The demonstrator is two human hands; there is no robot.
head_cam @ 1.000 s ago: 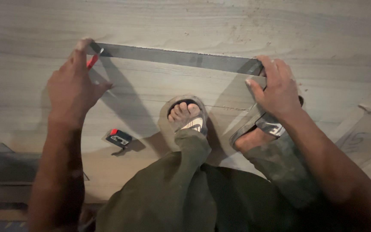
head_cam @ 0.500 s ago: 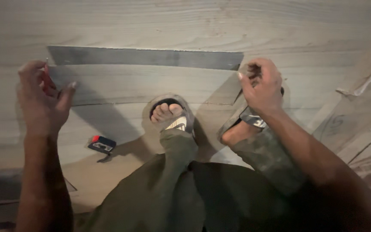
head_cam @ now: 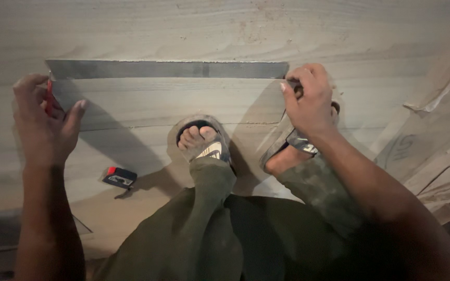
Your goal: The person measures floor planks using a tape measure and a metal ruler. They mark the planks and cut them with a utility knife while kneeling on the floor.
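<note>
I stand on a large pale wooden board [head_cam: 225,31]. A long grey metal straightedge [head_cam: 167,69] lies flat across it in front of my feet. My left hand [head_cam: 42,122] hovers just below the straightedge's left end and pinches a thin red pencil [head_cam: 49,99] between thumb and fingers. My right hand [head_cam: 311,99] is at the straightedge's right end with its fingers curled in; I see nothing clearly held in it. Both hands are off the straightedge or barely touching its ends.
My two feet in grey sandals [head_cam: 202,139] [head_cam: 292,148] rest on the board below the straightedge. A small dark box with a red end [head_cam: 120,177] lies by my left foot. Wood offcuts and stacked boards [head_cam: 433,156] lie at the right.
Both hands have lifted off the straightedge, which they pressed down a second ago, and drawn back toward me. The straightedge stays flat on the board. My left hand keeps the red pencil.
</note>
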